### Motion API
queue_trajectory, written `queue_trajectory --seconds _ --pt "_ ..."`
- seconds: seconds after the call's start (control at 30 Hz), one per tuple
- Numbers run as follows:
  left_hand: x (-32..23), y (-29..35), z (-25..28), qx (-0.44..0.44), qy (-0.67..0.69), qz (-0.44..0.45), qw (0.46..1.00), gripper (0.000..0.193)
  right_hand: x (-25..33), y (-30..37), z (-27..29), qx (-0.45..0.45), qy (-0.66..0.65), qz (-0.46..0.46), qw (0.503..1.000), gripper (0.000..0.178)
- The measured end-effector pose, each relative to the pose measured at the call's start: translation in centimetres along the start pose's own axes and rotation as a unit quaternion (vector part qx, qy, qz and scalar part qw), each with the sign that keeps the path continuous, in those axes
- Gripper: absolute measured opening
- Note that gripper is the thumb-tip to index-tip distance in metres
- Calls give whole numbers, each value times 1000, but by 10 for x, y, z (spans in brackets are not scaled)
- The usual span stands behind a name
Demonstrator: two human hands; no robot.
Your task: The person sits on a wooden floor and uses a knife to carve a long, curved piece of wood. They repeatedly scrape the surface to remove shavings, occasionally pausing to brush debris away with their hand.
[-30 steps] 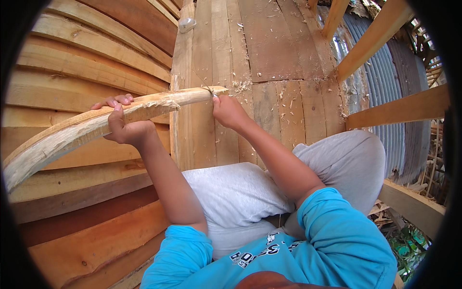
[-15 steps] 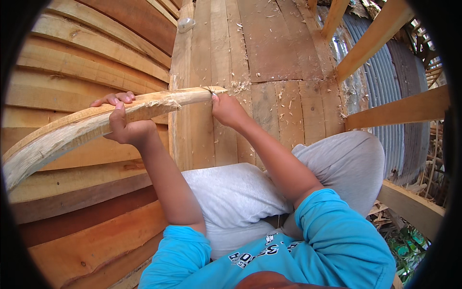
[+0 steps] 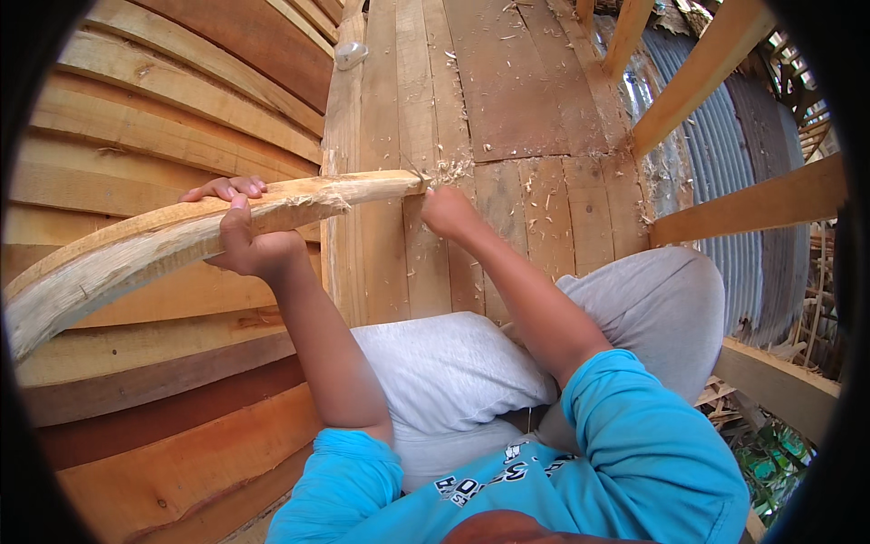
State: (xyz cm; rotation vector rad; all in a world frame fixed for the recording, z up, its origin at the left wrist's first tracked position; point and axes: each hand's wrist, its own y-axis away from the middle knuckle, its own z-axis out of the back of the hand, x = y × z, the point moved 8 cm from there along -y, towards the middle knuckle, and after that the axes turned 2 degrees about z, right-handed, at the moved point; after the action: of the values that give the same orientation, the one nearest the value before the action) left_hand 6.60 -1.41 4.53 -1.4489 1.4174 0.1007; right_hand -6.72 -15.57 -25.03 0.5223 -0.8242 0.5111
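Observation:
A long curved length of pale wood [image 3: 118,258] comes in from the left edge and tapers over the plank floor, its surface shaved and rough with a few loose curls. Around its middle, my left hand [image 3: 243,238] is closed, with the fingers over the far side and the thumb on the near side. At the right tip of the wood, my right hand [image 3: 449,216] is closed on a small knife. Only its thin dark blade [image 3: 418,171] shows, lying across the tip; the handle is hidden in the fist.
Wood shavings [image 3: 453,170] are scattered over the plank floor [image 3: 381,263]. A board wall [image 3: 163,154] rises on the left. Wooden rails [image 3: 752,203] and corrugated metal sheeting [image 3: 716,136] line the right. A small clear object [image 3: 350,55] lies by the wall.
My right hand and the blade have slid to the right along the wood to its tip. The wood and my left hand have shifted slightly right.

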Motion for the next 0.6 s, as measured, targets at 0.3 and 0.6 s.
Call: queue_trajectory --seconds 0.3,0.6 --pt "-15 8 16 -166 -101 -53 980 35 5 5 10 -26 -77 -19 997 49" --pt "-21 11 31 -218 -154 -74 961 31 51 16 9 -28 -104 45 993 48"
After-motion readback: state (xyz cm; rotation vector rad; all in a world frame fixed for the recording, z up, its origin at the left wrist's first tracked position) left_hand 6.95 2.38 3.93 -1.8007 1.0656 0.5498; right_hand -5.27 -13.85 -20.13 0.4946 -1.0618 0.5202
